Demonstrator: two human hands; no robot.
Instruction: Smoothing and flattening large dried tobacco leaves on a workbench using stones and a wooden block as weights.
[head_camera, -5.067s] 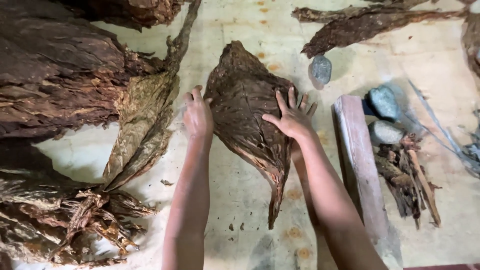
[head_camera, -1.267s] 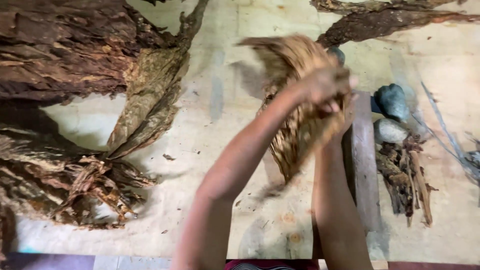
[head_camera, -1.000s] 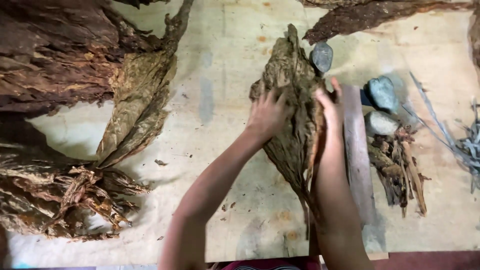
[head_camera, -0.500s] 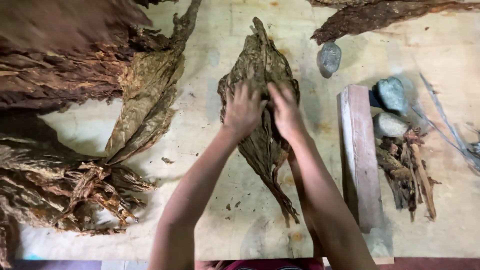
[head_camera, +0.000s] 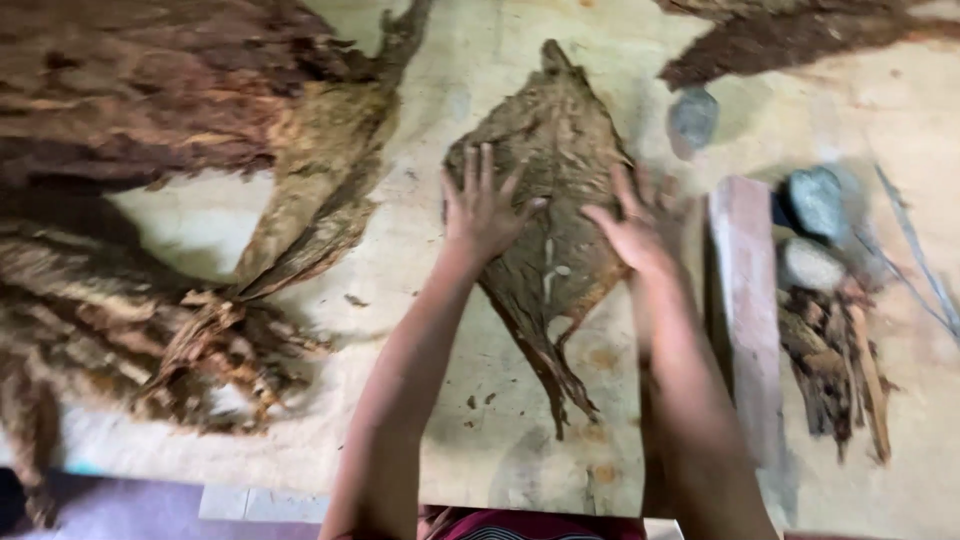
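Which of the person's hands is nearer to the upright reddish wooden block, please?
The right. The right hand lies on the flat brown dried leaf, just left of the reddish wooden block; the left hand presses the leaf's far side, farther away.

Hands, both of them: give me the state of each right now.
Left hand: open, fingers spread, pressed flat on the dried brown leaf.
Right hand: open, palm down on the same leaf, gripping nothing.
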